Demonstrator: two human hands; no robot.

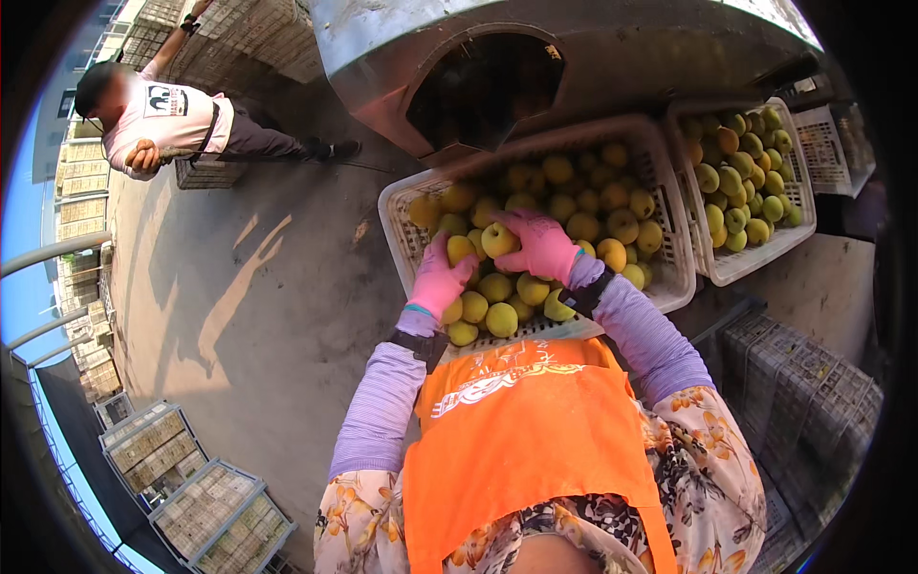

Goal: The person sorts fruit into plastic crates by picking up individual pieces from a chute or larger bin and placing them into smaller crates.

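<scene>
A white plastic crate (393, 208) full of round yellow-green fruit (495, 287), which look like peaches, lies before me. Both of my hands wear pink gloves and are inside it. My right hand (541, 247) grips one pale fruit (499, 240), its stem hollow facing up. At the crate's left side, my left hand (439, 278) has thumb and fingers around a yellow fruit (460, 250). The undersides of both hands are hidden, so any other fruit under them cannot be seen.
A metal machine housing with a dark opening (488, 90) stands beyond the crate. To the right is a second fruit crate (803, 215). Strapped stacked crates (800, 387) stand at lower right, more stacks (208, 509) at lower left. A person (172, 107) stands at upper left, holding a cord-like line.
</scene>
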